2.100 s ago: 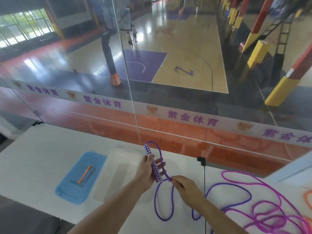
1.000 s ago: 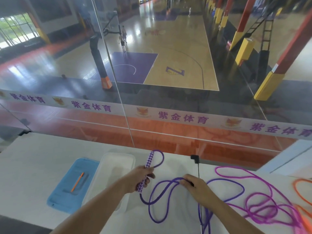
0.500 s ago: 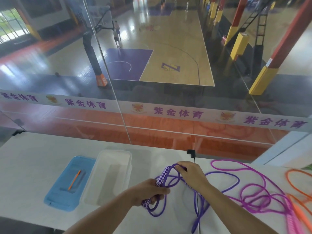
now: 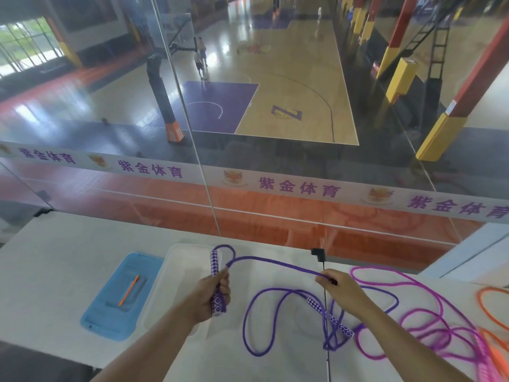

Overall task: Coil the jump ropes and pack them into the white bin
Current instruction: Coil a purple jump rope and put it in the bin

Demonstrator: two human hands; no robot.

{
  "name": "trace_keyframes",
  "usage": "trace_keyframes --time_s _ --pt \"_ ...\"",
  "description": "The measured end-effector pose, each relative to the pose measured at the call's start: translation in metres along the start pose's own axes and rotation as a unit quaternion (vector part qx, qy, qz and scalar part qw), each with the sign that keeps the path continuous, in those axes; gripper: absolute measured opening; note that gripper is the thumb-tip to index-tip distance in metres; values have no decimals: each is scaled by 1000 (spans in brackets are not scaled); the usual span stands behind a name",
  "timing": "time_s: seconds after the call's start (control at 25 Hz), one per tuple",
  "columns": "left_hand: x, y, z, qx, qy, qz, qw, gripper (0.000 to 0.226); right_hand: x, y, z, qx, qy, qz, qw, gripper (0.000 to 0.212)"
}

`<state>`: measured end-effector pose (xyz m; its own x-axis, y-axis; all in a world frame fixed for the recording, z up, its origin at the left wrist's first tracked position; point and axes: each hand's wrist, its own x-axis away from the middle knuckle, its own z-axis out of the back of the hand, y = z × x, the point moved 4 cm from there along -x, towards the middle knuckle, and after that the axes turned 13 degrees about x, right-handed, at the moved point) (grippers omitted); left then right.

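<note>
My left hand (image 4: 210, 295) grips a purple-and-white patterned handle (image 4: 215, 264) of the purple jump rope (image 4: 272, 262), held upright over the right edge of the white bin (image 4: 168, 274). A stretch of the rope runs taut from that handle to my right hand (image 4: 340, 289), which pinches it. The rope's other handle (image 4: 329, 317) lies on the table below my right hand, among loose purple loops. A magenta jump rope (image 4: 429, 301) sprawls uncoiled to the right, and an orange jump rope (image 4: 493, 304) lies at the far right edge.
A blue lid (image 4: 110, 307) with an orange pen (image 4: 129, 290) on it sits left of the bin on the white table (image 4: 55, 257). A glass barrier (image 4: 248, 188) with a printed band rises just behind the table, above a basketball court.
My hands, close together half a second ago, have spread apart, stretching a length of purple rope between them. My left hand has turned the handle upright. The second handle now lies exposed on the table.
</note>
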<state>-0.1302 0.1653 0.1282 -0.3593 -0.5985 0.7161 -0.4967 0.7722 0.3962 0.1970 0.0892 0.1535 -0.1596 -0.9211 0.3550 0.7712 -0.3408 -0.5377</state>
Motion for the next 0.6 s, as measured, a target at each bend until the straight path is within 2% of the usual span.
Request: trace_keyframes --time_s 0.08,0.16,0.32,0.44,0.6 --pt "-4 5 5 49 43 -30 997 28 11 -2 -4 -35 -6 -23 999 25" --pt "-5 -3 0 23 49 -34 998 27 19 -15 -19 -52 -25 -25 998 28" --pt "-6 -40 -24 -75 21 -21 997 17 27 -61 -54 -78 -63 19 995 25" --pt "-4 -61 -42 -83 10 -25 996 20 29 -82 -65 -69 -81 53 993 25" --pt "-5 -65 -56 -82 -9 -53 995 23 30 -85 -65 -31 -119 55 991 24"
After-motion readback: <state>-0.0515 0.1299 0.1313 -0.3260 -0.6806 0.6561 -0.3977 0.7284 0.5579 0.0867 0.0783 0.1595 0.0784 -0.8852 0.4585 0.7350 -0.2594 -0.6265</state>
